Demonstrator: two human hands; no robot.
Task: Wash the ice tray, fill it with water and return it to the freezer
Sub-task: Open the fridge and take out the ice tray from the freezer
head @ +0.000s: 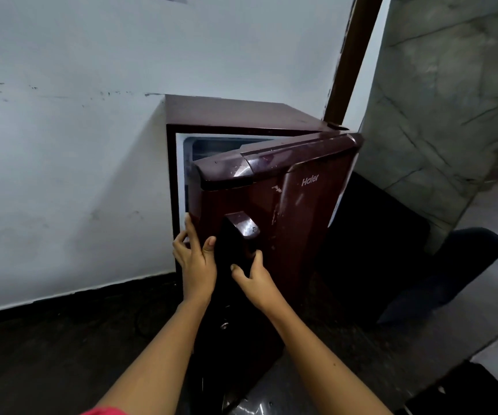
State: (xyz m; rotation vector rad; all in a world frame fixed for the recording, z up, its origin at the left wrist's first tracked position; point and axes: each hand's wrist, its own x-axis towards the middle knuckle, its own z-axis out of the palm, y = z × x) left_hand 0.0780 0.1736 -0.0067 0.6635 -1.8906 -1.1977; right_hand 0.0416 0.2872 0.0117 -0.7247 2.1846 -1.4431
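White wall (62, 160) backs the fridge (241, 115), left fingers (190, 233) grasping its ajar door (301, 223), right fingers (258, 257) its handle (243, 224).

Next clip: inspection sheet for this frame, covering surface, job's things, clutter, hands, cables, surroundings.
Surface: dark floor; the fridge stands on it.
Job's things: maroon fridge, its door partly open; freezer compartment shows at the top inside; ice tray not seen.
Clutter: dark rounded object right of the fridge, too dim to identify.
Hands: left hand grips the door's free edge; right hand grips the door handle.
Cables: nothing seen clearly.
Surroundings: white wall behind the fridge; marble pillar to the right.
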